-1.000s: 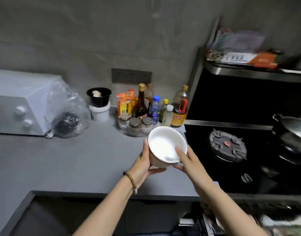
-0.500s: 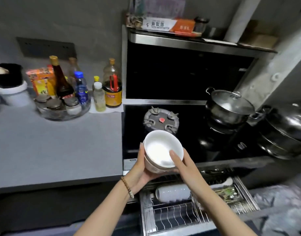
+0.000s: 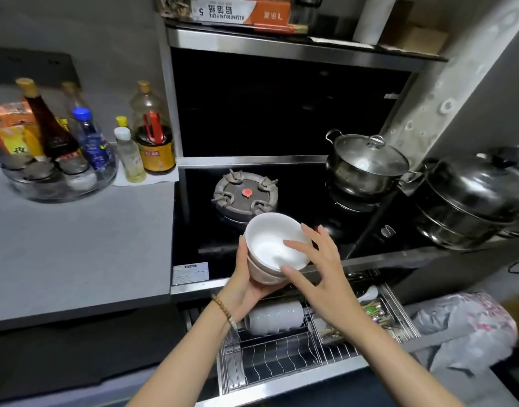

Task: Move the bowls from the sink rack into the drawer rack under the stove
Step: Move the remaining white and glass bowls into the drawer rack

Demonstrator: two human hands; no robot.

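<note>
My left hand [image 3: 243, 284] grips a small stack of white bowls [image 3: 271, 246] from below and behind, held over the stove's front edge. My right hand [image 3: 320, 270] reaches to the stack, thumb inside the top bowl's rim and a finger under it, the other fingers spread. Below, the wire drawer rack [image 3: 284, 358] stands pulled out under the stove. A row of white bowls [image 3: 274, 318] lies on its side at the rack's back left.
A gas burner [image 3: 246, 195] sits behind the bowls. A lidded steel pot [image 3: 367, 163] and a large steamer [image 3: 469, 198] stand at the right. Bottles and jars [image 3: 76, 151] crowd the grey counter's back. Cutlery [image 3: 375, 314] fills the drawer's right side. A plastic bag [image 3: 469, 330] lies lower right.
The view has swung from the counter to the stove and open drawer. The bowls stayed in my hands; my right hand's fingers have spread, thumb now over the rim.
</note>
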